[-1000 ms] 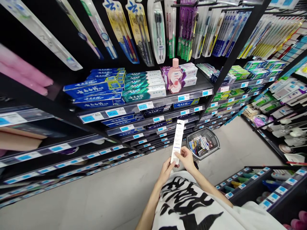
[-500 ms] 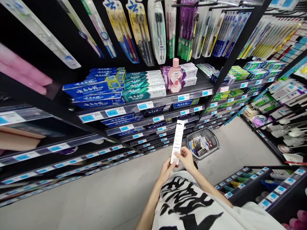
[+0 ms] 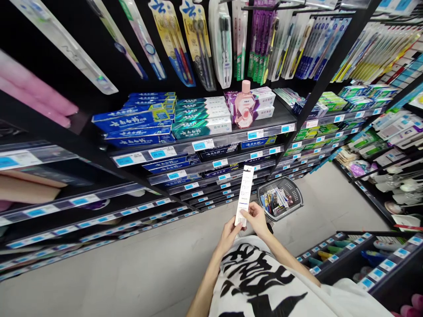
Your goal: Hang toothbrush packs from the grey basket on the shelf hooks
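Observation:
Both hands hold a narrow white toothbrush package [image 3: 245, 187] in front of my body, its printed back and barcode facing me. My left hand [image 3: 229, 233] is closed on its lower left corner, thumb on the front. From the right, my right hand [image 3: 257, 219] pinches the lower edge, its thumb resting over the print. The package stands nearly upright, leaning a little to the right at the top. Just beyond my right hand, a dark shopping basket [image 3: 300, 198] on the floor holds several small packages [image 3: 276, 198].
Ahead is a black shelf [image 3: 291, 121] with blue toothpaste boxes [image 3: 132, 121], green-and-white boxes [image 3: 201, 116] and a pink bottle [image 3: 244, 108]. Packaged toothbrushes [image 3: 198, 48] hang above. A low bin unit [image 3: 360, 244] stands at right, beside the grey floor [image 3: 132, 264].
The shelves have shifted slightly to the right in view as my head turned a little. My hands keep the same grip on the toothbrush package.

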A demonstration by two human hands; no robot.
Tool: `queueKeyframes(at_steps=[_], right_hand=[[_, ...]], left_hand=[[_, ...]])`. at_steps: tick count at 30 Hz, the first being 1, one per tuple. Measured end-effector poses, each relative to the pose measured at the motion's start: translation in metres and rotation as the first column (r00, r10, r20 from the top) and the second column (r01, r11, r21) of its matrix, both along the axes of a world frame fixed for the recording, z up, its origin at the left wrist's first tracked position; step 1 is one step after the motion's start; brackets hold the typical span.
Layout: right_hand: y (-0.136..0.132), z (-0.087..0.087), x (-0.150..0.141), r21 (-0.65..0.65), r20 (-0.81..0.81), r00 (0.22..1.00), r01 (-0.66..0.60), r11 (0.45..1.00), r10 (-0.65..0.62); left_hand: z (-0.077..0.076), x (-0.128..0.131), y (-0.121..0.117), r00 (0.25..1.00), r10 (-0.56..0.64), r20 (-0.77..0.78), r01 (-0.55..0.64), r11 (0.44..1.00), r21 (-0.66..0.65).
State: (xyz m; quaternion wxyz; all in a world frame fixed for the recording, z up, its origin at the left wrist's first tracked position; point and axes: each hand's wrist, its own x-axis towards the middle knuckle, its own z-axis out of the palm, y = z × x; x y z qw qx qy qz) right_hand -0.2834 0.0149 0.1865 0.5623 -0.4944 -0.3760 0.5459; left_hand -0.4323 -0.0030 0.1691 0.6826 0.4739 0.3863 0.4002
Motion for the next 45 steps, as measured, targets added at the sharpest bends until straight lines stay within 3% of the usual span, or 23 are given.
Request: queueKeyframes(at_steps=[17,21,24,29,33,37,41,45], right_hand=[[0.001,-0.003,0.0,0.002,0.046,0.999,0.005,1.0,-0.005],[0.001,-0.004,0.0,0.003,0.077,0.997,0.015,1.0,-0.015],[-0.001,-0.006,-0.001,-0.033,0.068,0.998,0.003,0.999,-0.001],[-0.002,-0.007,-0.001,-0.023,0.166,0.986,0.01,1.0,-0.006],[-0.002,-0.005,0.003,0.029,0.336,0.937,-0.108,0.994,0.092],[-0.004,-0.005,0.007,0.01,0.362,0.917,-0.182,0.983,0.166],[-0.005,-0.005,0.012,-0.027,0.321,0.939,-0.119,0.992,0.122],[-0.004,-0.009,0.026,-0.108,0.166,0.986,0.006,0.994,0.012]], left_hand=[[-0.013,-0.001,0.001,1.0,-0.026,0.013,0.025,0.999,0.021],[-0.02,0.002,0.001,0.997,0.067,0.039,-0.069,0.996,0.048],[-0.018,0.005,0.0,0.985,0.158,-0.067,-0.145,0.976,0.163],[-0.009,0.008,0.001,0.956,0.14,-0.259,-0.062,0.955,0.29],[-0.01,0.007,0.003,0.951,0.069,-0.3,-0.001,0.975,0.221],[-0.008,0.006,0.007,0.94,0.057,-0.338,-0.007,0.989,0.148],[-0.01,0.014,0.012,0.958,0.036,-0.286,-0.017,0.997,0.071],[-0.022,0.031,0.022,0.981,0.067,-0.179,-0.071,0.997,-0.013]])
